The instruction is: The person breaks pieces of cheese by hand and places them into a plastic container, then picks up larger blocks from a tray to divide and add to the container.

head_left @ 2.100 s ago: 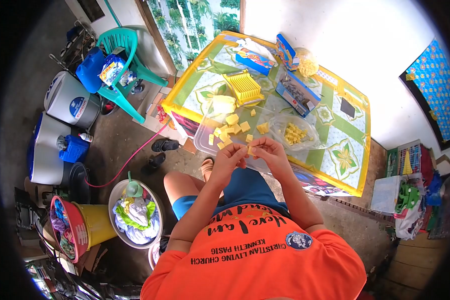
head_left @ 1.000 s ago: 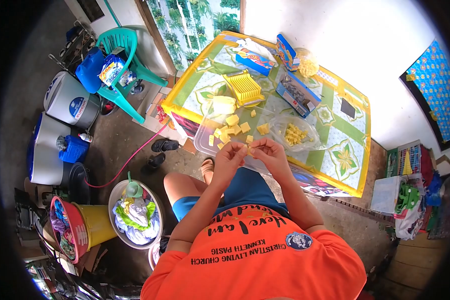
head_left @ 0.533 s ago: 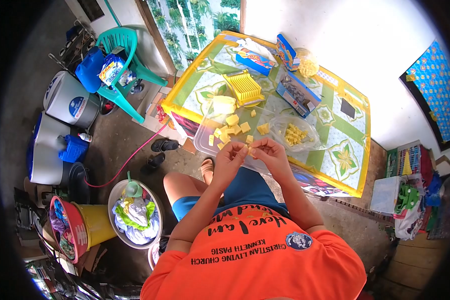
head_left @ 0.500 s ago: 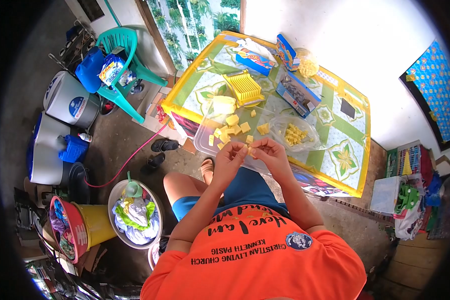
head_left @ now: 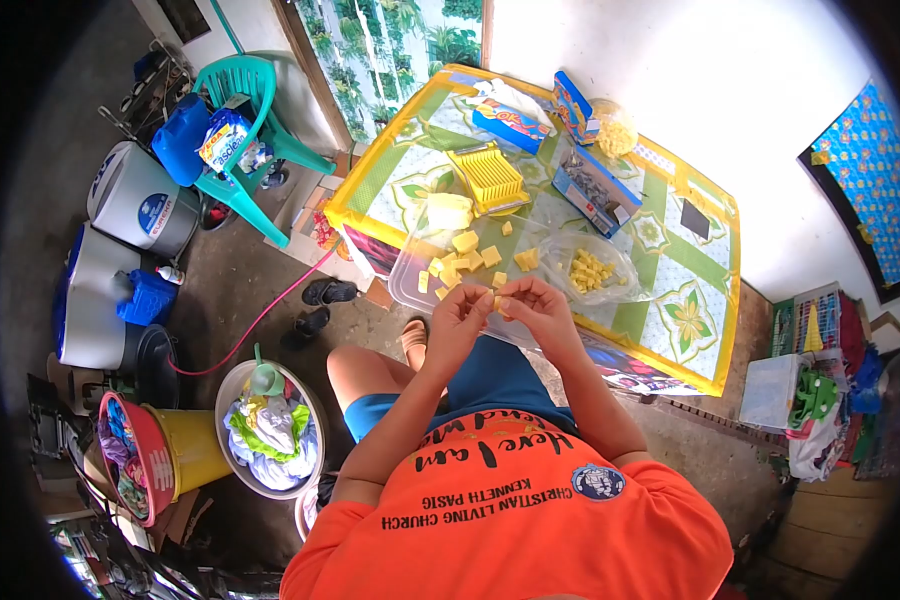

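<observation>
My left hand (head_left: 462, 318) and my right hand (head_left: 538, 308) meet at the table's near edge, fingertips pinched together around a small yellow piece (head_left: 498, 303). The fingers cover most of it. Just beyond them, soft-looking yellow chunks (head_left: 467, 260) lie scattered on a clear plastic tray (head_left: 406, 277), with a larger pale yellow block (head_left: 449, 211) at its far side. To the right of my hands is a clear plastic bag or bowl (head_left: 625, 283) holding many smaller yellow bits (head_left: 590, 270).
A yellow slotted rack (head_left: 490, 178), a blue box (head_left: 597, 188), more boxes and a tub of pale yellow pieces (head_left: 615, 133) stand farther back on the patterned tablecloth (head_left: 686, 318). Left are a green chair (head_left: 240, 85) and a laundry basin (head_left: 315, 440).
Hardly anything differs. My fingers shift very slightly around the small yellow piece; the chunks on the tray stay where they were.
</observation>
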